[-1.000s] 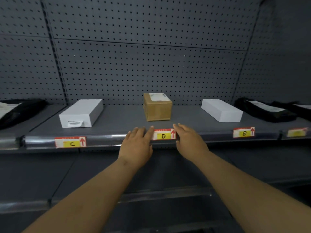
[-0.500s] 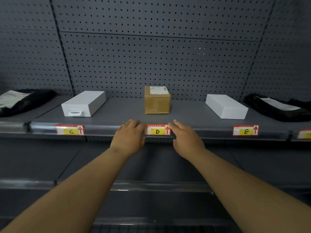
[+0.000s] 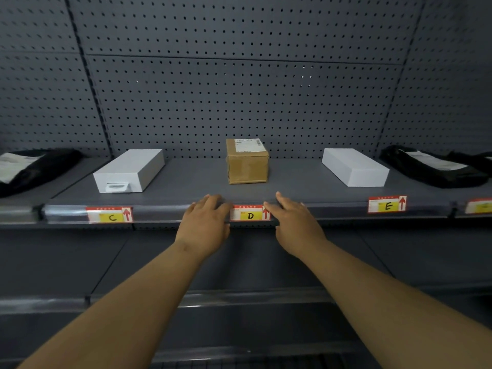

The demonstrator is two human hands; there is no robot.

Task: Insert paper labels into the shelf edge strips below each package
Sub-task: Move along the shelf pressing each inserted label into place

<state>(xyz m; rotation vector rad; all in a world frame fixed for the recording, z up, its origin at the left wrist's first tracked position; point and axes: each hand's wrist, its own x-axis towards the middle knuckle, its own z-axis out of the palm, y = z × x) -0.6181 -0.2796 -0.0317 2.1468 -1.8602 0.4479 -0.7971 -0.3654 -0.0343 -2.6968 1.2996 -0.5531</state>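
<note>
Left hand [image 3: 203,225] flat and spread on the edge strip [image 3: 165,213], right hand [image 3: 294,222] likewise, D label [image 3: 249,213] between their fingertips, brown box [image 3: 247,162] just beyond

D label [image 3: 250,213] in the shelf edge strip [image 3: 165,213], directly below the cardboard box [image 3: 247,164] on the shelf, left hand [image 3: 203,225] just left of it, right hand [image 3: 295,222] just right, C label [image 3: 109,214] far left, E label [image 3: 387,204] far right
</note>
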